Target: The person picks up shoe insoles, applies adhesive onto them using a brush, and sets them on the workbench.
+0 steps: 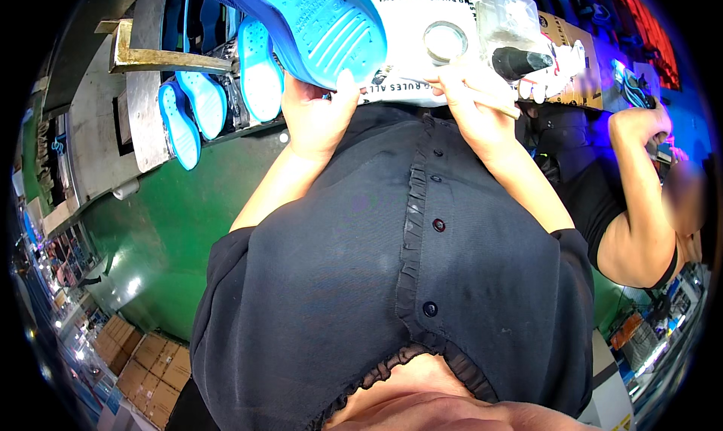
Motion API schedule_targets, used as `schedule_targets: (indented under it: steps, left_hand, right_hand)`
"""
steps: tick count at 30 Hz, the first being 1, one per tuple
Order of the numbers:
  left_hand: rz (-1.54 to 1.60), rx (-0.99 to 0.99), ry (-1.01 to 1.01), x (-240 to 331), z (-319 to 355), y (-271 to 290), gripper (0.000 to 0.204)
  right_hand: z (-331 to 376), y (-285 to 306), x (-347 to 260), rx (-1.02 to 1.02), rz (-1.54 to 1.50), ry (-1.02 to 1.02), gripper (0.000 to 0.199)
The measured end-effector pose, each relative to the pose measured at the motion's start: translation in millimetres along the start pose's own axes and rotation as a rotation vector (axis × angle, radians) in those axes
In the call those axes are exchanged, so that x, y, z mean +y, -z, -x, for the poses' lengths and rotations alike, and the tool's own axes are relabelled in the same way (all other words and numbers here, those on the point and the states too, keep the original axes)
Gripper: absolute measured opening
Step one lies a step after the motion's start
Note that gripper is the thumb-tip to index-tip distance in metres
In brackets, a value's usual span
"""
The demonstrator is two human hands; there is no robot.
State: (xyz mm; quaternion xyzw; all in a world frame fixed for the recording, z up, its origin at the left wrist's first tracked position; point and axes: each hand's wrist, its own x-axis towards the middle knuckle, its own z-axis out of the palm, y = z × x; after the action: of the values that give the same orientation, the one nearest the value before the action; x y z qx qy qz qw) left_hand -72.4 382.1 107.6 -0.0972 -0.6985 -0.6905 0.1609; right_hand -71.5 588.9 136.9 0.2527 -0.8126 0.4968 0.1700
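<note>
My left hand (318,113) grips a blue shoe (316,21) from below, its light blue ribbed sole turned up toward the camera. My right hand (474,100) pinches a thin wooden stick (503,109), its fingers resting on a white printed sheet (410,47) that covers the work surface in front of me. A small round open tin (444,41) sits on that sheet just above my right hand. A black brush-like tool (520,60) lies to the right of the tin. My dark buttoned top fills the lower middle of the view.
Several blue soles (197,103) stand on a metal rack at the left, beside a brass bar (162,57). A green machine surface (173,213) lies below. Another person's arm (640,197) works at the right. Cardboard boxes (147,363) sit at lower left.
</note>
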Motion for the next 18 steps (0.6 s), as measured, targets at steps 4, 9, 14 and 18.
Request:
schedule_targets:
  steps: [4,9,14,18]
  left_hand:
    - [0.128,-0.010,0.079,7.4,-4.0,-3.1,0.047]
    - [0.101,0.035,0.064,15.2,-17.8,3.1,0.046]
    - [0.304,-0.031,0.118,58.5,-51.2,18.1,0.061]
    - [0.478,-0.384,0.352,90.1,-95.3,13.8,0.061]
  right_hand:
    - [4.7,12.4,4.3,0.047,-0.092,-0.096,0.010]
    - [11.0,28.6,8.9,0.164,-0.131,-0.204,0.014]
    - [20.0,37.5,11.9,0.241,-0.090,-0.319,0.012]
    - [29.2,39.3,16.5,0.225,-0.063,-0.324,0.015]
